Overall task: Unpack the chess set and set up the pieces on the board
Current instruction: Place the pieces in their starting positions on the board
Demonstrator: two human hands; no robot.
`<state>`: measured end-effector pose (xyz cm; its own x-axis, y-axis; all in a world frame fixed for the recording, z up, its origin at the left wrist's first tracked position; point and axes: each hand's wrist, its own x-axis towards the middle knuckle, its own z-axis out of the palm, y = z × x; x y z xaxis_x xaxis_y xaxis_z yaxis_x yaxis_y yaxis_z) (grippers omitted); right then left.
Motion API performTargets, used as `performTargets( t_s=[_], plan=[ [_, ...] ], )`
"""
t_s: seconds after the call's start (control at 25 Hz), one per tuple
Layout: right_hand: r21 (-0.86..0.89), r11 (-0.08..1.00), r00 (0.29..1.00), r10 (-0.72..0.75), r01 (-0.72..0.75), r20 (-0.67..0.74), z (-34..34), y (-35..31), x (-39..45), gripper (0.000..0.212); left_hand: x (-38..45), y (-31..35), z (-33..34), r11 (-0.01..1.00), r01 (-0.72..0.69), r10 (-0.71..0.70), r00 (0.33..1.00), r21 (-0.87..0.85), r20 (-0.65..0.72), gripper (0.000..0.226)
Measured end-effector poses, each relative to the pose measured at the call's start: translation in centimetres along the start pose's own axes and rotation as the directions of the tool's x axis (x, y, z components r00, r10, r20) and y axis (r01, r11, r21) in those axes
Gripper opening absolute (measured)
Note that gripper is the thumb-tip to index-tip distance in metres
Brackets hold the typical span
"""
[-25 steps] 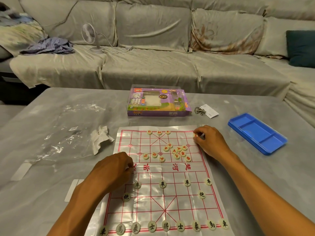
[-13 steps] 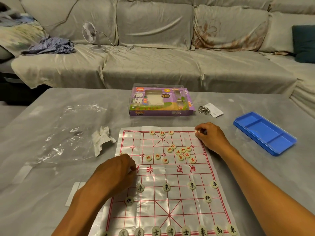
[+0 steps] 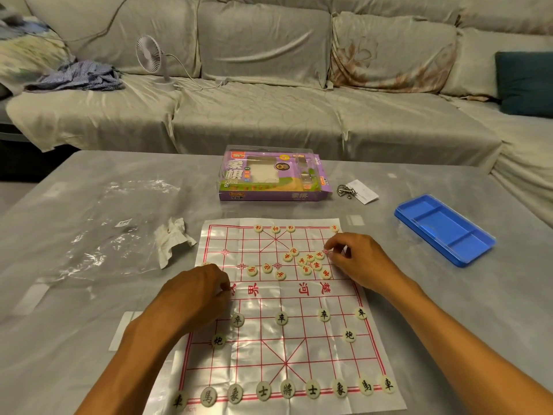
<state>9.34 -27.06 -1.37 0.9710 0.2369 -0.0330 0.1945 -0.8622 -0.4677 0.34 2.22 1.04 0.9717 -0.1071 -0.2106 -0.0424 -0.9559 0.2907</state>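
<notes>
The plastic chess board [image 3: 269, 307] with a red grid lies in the table's middle. Black-lettered pieces [image 3: 287, 390] stand in order along its near rows. On the far row stand three red-lettered pieces [image 3: 275, 229], with one more red piece [image 3: 335, 227] at the far right corner. Several loose red pieces [image 3: 308, 262] lie in a heap right of centre. My right hand [image 3: 359, 262] hovers at the heap's right edge, fingers bent, with nothing visibly held. My left hand [image 3: 197, 292] rests on the board's left edge with curled fingers, and no piece shows in it.
The purple chess box [image 3: 273, 175] lies beyond the board. A crumpled tissue [image 3: 172, 239] and a clear plastic bag [image 3: 113, 232] lie to the left. At the right are a blue tray [image 3: 444, 229] and a metal ring puzzle [image 3: 345, 190] on a paper slip. A sofa runs behind.
My right hand has let go of a red piece at the far right corner and drawn back toward the loose heap. My left hand has stayed on the board's edge.
</notes>
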Motion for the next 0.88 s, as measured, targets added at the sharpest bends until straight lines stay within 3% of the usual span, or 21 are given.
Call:
performTargets(
  t_s=[0.32, 0.68, 0.88],
  plan=[
    [-0.121, 0.989, 0.99, -0.065, 0.08, 0.124, 0.7, 0.0, 0.7, 0.032, -0.1, 0.0, -0.2, 1.0, -0.015, 0.015, 1.0, -0.002, -0.002, 0.029],
    [-0.085, 0.994, 0.995, -0.067, 0.073, 0.072, 1.2, 0.3, 1.1, 0.025, 0.0, 0.0, 0.1, 1.0, -0.011, 0.011, 1.0, -0.015, -0.003, 0.029],
    [-0.036, 0.999, 0.997, -0.033, 0.036, 0.076, 0.9, 0.5, 0.9, 0.034, 0.0, 0.0, 0.1, 1.0, -0.019, 0.019, 1.0, -0.009, -0.01, 0.029]
  ],
)
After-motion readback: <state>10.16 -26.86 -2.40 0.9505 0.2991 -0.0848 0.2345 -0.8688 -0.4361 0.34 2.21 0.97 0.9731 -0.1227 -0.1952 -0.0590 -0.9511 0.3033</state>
